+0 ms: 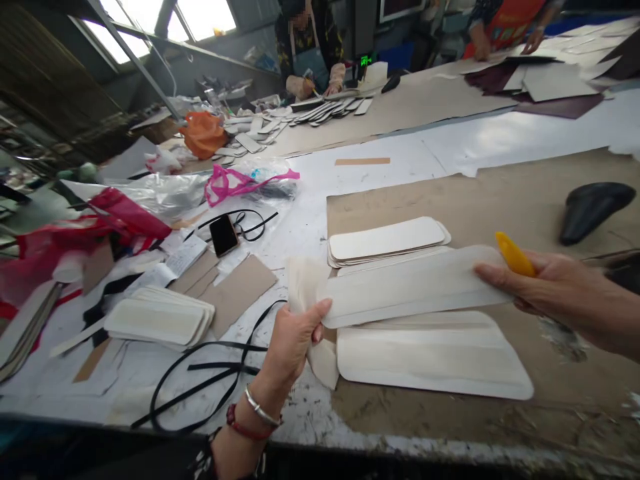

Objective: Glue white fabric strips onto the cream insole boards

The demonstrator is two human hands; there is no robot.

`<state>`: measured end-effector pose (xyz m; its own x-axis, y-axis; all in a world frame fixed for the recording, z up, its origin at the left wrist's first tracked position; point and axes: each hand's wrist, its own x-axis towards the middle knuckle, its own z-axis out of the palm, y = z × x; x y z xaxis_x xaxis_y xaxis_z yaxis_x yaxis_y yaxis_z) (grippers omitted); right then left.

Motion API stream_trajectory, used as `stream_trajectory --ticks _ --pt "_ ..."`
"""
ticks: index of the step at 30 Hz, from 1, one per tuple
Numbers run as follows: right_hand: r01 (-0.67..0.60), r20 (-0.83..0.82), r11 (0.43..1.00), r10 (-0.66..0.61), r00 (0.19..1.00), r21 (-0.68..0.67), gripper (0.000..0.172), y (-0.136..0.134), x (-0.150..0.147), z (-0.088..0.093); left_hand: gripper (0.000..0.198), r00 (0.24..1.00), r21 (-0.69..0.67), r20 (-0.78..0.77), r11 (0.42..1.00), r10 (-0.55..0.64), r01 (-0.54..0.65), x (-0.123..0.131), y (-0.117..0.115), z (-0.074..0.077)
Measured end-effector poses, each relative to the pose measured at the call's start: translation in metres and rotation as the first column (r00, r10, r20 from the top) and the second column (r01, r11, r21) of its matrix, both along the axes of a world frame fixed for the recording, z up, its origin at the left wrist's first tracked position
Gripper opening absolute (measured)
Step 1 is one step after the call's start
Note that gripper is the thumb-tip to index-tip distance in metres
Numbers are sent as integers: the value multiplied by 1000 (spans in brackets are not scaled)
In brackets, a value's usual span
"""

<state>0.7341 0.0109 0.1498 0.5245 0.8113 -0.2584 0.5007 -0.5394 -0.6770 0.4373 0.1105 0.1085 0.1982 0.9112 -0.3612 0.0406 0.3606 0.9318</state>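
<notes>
A long off-white rounded panel (415, 283) is stretched between my two hands, above the table. Its left end is pinched under the thumb of my left hand (295, 337), where a crumpled pale sheet (305, 280) also bunches around the fingers. At the other end, my right hand (555, 287) grips the panel's corner between thumb and fingers. A yellow tool handle (514, 255) sticks out of that same hand; its far end is blurred. Below lies a wider pale panel (430, 357) on a stack. Behind is another stack of white rounded panels (387, 239).
To the left are more panels (155, 319), a black cord (200, 350), a phone (224, 235) and grey card (245, 290). A dark smooth object (595, 207) sits at right. Two co-workers work across the table, by piled pieces (325, 112) and sheets (560, 83).
</notes>
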Motion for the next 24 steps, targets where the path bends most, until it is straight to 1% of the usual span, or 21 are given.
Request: stream_trajectory --ticks 5,7,10,13,14,16,19,21,24 --pt "-22 20 999 21 1000 35 46 -12 -13 8 37 999 0 49 1000 17 -17 -10 -14 8" --pt "-33 -1 998 33 999 57 44 -18 -19 11 38 998 -1 51 1000 29 -29 -14 -20 10" --pt "-29 -46 997 33 998 76 42 -29 -29 17 39 998 1 49 999 40 -40 -21 -28 8" --pt "-4 -63 996 9 998 85 40 -40 -38 21 39 998 3 54 1000 7 -7 -28 -35 5" --pt "6 -94 995 3 996 99 39 -44 -40 22 39 998 3 68 1000 -14 14 -30 -38 4" --pt "33 -236 991 -2 972 127 36 -50 -45 24 38 992 -7 115 998 -59 60 -34 -42 4" --pt "81 -478 982 12 878 173 33 -58 -48 23 41 980 -60 178 993 -90 102 -39 -48 5" --pt "108 -552 972 25 833 207 36 -64 -49 20 45 972 -103 213 988 -95 119 -40 -53 4" --pt "138 -590 964 24 807 227 42 -76 -49 14 43 940 -176 324 970 -105 169 -40 -62 2"
